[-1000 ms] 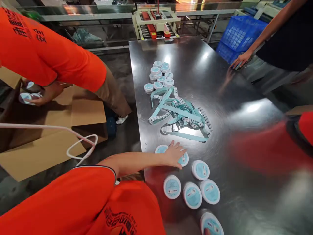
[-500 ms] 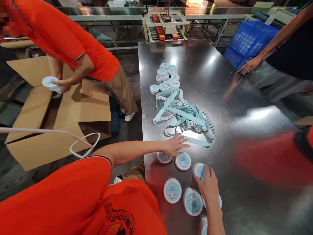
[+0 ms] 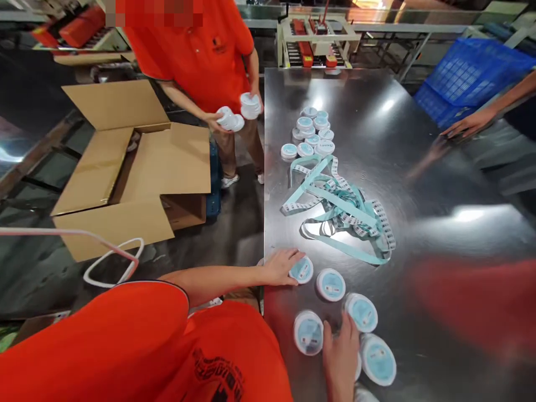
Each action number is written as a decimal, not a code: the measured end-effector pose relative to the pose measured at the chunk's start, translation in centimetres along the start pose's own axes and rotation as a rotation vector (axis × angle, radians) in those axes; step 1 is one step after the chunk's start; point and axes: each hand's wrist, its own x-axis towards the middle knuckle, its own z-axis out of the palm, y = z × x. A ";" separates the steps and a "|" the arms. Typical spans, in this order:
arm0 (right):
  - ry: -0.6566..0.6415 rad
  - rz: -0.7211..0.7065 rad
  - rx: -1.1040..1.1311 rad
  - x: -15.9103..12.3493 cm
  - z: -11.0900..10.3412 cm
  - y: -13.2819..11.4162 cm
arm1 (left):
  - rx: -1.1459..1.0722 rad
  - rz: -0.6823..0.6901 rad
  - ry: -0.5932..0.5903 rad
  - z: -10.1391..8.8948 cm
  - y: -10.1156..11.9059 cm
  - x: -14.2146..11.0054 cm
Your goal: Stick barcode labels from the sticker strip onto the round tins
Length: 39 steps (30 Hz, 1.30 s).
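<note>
My left hand (image 3: 281,268) is at the table's near left edge, its fingers and thumb around the side of a round white tub (image 3: 302,270) with a pale blue label. My right hand (image 3: 341,349) is over the tubs with thumb and fingers apart. To its left stands one labelled tub (image 3: 309,333); a stacked tub (image 3: 362,312) is just beyond its fingertips. Another tub (image 3: 378,360) stands to the right, and one beneath the hand is partly hidden. A further tub (image 3: 331,285) sits between my two hands.
A tangled heap of pale green label strip (image 3: 355,209) lies mid-table, with several stacked tubs (image 3: 307,124) behind it. At left, a co-worker (image 3: 201,67) holds tubs beside an open carton (image 3: 138,167). Another person's hand (image 3: 471,124) rests at the right edge, near blue crates (image 3: 464,72).
My left hand has moved from above the table onto a tub. My right hand has left one tub and shifted nearer me. The co-worker has turned from the carton towards the table, carrying tubs.
</note>
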 end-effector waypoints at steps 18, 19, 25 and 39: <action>-0.148 0.009 -0.626 7.2 -0.3 -7.0 | 0.137 0.227 -0.169 -2.9 -0.1 3.3; -0.151 0.025 -0.636 6.9 -0.3 -7.1 | 0.129 0.242 -0.180 -2.9 -0.2 3.4; -0.199 -0.126 -0.517 7.7 -1.0 -2.6 | 0.100 0.326 -0.293 -4.4 -0.7 4.6; -0.226 -0.216 -0.198 7.4 0.4 -2.1 | 0.178 0.346 -0.145 -4.5 1.4 4.6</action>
